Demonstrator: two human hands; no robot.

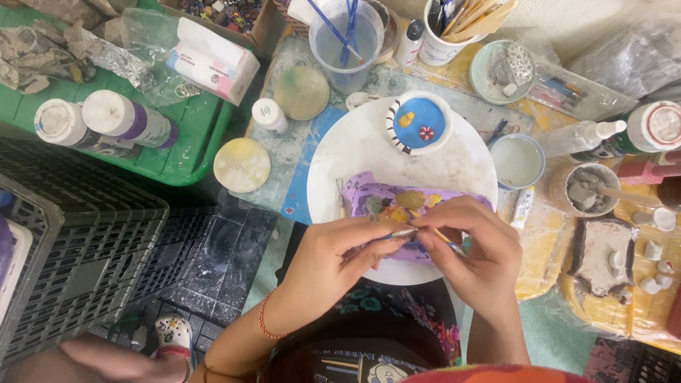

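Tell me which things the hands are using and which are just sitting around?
In use: left hand and right hand pinching a thin brush; purple clay piece; white plate.

Lying about: blue dish, water cup, paint bottles, tissue pack, grey crates.

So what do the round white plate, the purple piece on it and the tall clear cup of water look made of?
Round white plate: looks like glazed ceramic or hard plastic, smooth with paint smears. Purple piece: probably hand-shaped clay, lumpy, matte painted. Tall clear cup: likely see-through plastic; brushes show through its wall.
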